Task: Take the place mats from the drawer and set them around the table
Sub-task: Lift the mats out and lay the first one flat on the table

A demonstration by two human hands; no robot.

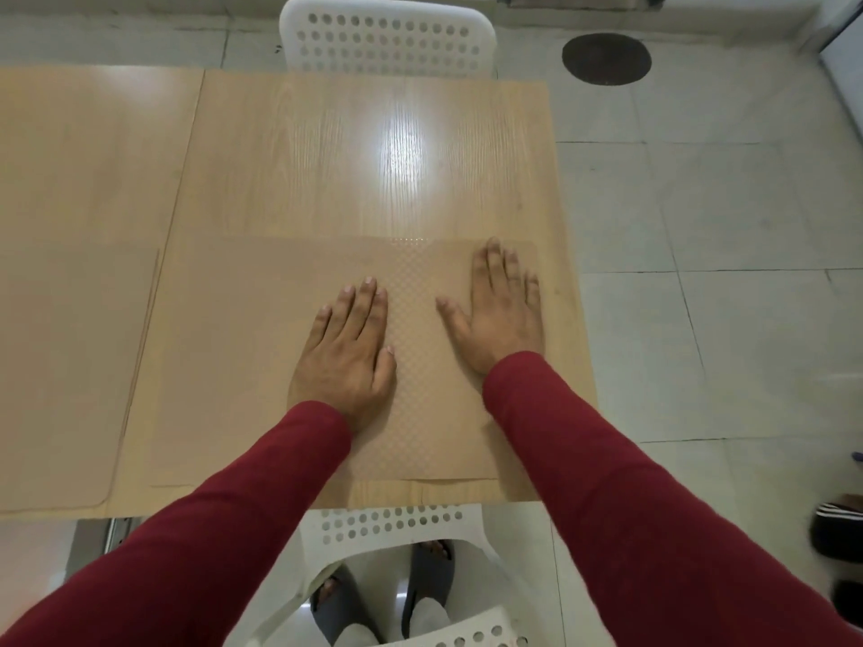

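So the mat (261, 357) is down on the table (327, 156) and both hands are flat on top of it, fingers straight and slightly spread, nothing pinched. Left hand (348, 352) sits about mid-mat, right hand (502, 315) is over toward its right end, reaching close to the far edge. Looks like smoothing or nudging it square, I'd guess.

The mat itself is thin, tan, pretty much the same colour as the wood, so it's hard to pick out. Between the hands you can see a fine checkered texture. The near edge looks doubled under the right arm, could be more than one mat stacked, can't tell.

Off past the left hand there's a second mat (70, 366) lying with a rounded corner near the table edge. So two spots seem done. The far side by the chair (387, 39) beyond the fingertips has no mat yet, so probably still some to go. Drawer isn't in view.
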